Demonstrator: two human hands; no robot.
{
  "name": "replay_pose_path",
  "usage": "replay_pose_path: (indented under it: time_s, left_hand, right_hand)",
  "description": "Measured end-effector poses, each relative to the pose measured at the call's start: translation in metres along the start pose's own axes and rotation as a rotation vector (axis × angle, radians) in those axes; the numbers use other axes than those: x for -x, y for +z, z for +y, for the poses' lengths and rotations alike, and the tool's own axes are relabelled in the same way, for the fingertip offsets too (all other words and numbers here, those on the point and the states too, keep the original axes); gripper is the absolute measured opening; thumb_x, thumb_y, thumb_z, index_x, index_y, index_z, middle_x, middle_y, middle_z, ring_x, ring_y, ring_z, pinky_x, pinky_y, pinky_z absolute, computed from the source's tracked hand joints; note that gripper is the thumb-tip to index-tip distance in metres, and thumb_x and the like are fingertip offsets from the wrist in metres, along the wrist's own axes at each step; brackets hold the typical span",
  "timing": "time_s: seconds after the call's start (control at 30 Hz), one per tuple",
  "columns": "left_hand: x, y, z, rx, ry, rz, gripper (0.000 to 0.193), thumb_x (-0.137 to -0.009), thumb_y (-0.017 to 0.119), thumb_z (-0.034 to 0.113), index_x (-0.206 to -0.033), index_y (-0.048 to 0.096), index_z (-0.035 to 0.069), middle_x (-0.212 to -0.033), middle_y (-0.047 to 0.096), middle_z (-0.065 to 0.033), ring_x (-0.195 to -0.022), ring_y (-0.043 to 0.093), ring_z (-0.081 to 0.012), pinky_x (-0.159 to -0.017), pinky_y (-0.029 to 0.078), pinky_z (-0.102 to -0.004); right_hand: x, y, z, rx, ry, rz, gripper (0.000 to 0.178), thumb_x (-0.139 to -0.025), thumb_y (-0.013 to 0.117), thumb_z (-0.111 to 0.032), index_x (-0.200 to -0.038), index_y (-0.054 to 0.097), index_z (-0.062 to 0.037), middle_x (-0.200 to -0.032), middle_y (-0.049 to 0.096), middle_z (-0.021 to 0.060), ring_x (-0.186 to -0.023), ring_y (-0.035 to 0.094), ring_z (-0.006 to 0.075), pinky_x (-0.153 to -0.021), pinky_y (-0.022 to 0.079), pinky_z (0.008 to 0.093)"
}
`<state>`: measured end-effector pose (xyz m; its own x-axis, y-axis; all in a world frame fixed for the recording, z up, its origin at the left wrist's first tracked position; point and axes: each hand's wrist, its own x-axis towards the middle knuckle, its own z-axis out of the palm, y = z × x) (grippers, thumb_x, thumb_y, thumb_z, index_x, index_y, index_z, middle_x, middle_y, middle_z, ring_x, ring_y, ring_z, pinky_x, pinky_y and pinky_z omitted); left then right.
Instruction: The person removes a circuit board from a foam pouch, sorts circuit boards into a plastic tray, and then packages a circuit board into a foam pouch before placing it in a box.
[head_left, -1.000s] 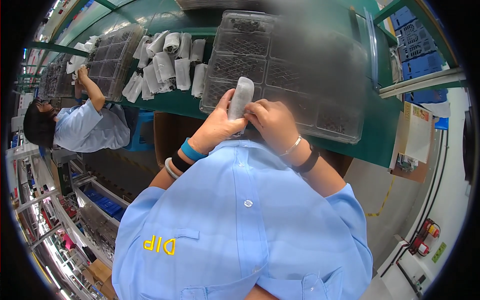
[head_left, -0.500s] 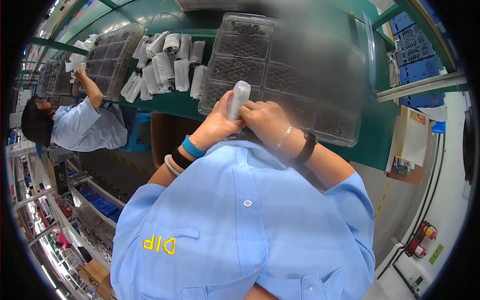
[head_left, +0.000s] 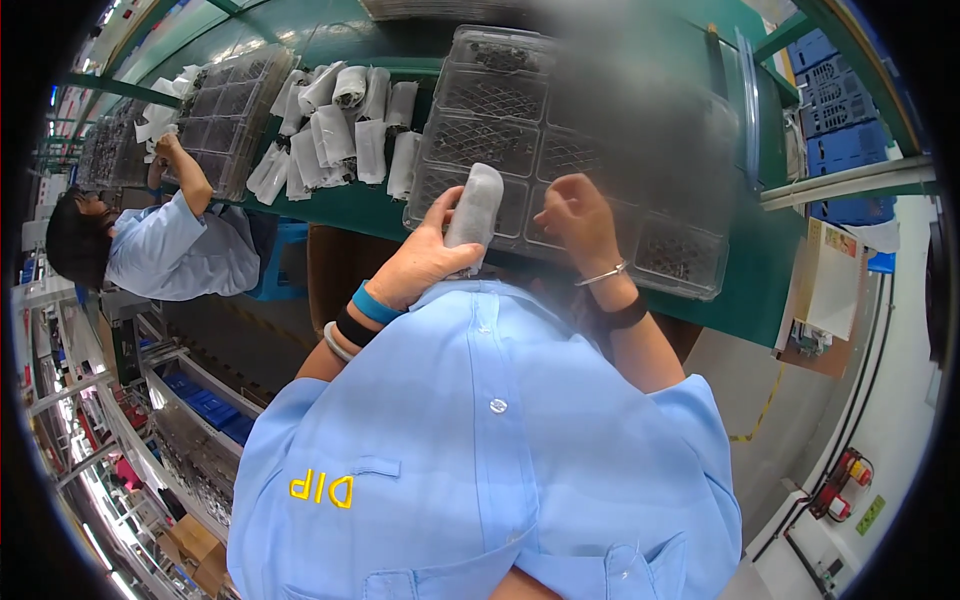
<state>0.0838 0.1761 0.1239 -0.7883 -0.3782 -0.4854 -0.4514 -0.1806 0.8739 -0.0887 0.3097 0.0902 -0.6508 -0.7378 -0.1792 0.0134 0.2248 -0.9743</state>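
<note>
My left hand (head_left: 424,264) is closed around a white translucent pouch (head_left: 474,208), long and rounded at its top end, held upright at the near edge of a clear plastic tray (head_left: 484,136). The tray is split into compartments with small dark parts in them. Apart from the pouch, my right hand (head_left: 584,222) hovers over the tray's near middle. Its fingers are curled together, and whatever they may hold cannot be made out. A grey blur covers much of the tray's right side.
Several white wrapped bundles (head_left: 333,135) with dark parts at their ends lie left of the tray on the green table (head_left: 765,250). Farther left, a co-worker (head_left: 180,245) reaches over another clear tray (head_left: 225,115). Blue crates (head_left: 840,120) stand at the right.
My right hand has left the pouch and moved right, over the tray. The left hand keeps hold of the pouch, whose lower part is now more in view.
</note>
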Motion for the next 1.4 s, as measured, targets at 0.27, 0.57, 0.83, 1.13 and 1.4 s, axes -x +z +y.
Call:
replay_pose_path:
  time_s: [0.27,0.57,0.83,1.13,1.4]
  left_hand:
    - [0.001,0.003,0.000,-0.053,0.040,0.030,0.089,-0.075,0.068,0.017,-0.147,0.016,0.007,-0.120,0.045,-0.0153,-0.107,0.053,-0.0246,-0.089,0.047,-0.0346]
    - [0.006,-0.001,-0.004,-0.001,0.038,0.015,0.088,-0.075,0.069,0.017,-0.147,0.018,0.009,-0.121,0.044,-0.0140,-0.109,0.051,-0.0229,-0.091,0.047,-0.0337]
    - [0.012,-0.008,0.005,0.399,-0.014,-0.142,0.101,-0.069,0.080,0.031,-0.147,0.019,0.009,-0.131,0.041,-0.0143,-0.120,0.046,-0.0268,-0.103,0.038,-0.0384]
    - [0.006,-0.005,0.002,0.348,0.009,-0.117,0.100,-0.071,0.077,0.029,-0.148,0.016,0.008,-0.133,0.039,-0.0148,-0.124,0.042,-0.0267,-0.105,0.036,-0.0387]
    - [-0.001,-0.002,-0.003,0.084,0.130,-0.067,0.090,-0.079,0.069,0.016,-0.148,0.013,0.007,-0.134,0.039,-0.0140,-0.123,0.042,-0.0242,-0.104,0.036,-0.0367]
  right_hand:
    - [0.018,0.025,-0.025,0.394,-0.211,-0.190,0.023,-0.085,0.067,-0.022,-0.099,0.058,-0.0051,-0.090,0.062,0.0053,-0.074,0.062,0.0169,-0.066,0.050,0.0288]
    - [0.008,0.034,-0.017,0.360,-0.299,-0.285,0.017,-0.085,0.066,-0.017,-0.090,0.060,-0.0026,-0.091,0.060,0.0069,-0.073,0.060,0.0175,-0.067,0.049,0.0298]
    - [0.011,0.034,-0.010,-0.405,-0.048,-0.281,0.014,-0.093,0.057,-0.014,-0.094,0.055,-0.0003,-0.089,0.061,0.0071,-0.078,0.061,0.0129,-0.069,0.053,0.0282]
    - [0.013,0.033,-0.010,-0.534,-0.002,-0.219,0.020,-0.094,0.058,-0.020,-0.097,0.054,-0.0009,-0.092,0.061,0.0066,-0.083,0.060,0.0126,-0.073,0.053,0.0277]
    - [-0.001,0.032,-0.010,0.139,-0.049,-0.328,0.023,-0.091,0.063,-0.022,-0.098,0.056,-0.0016,-0.091,0.060,0.0056,-0.084,0.058,0.0118,-0.074,0.048,0.0269]
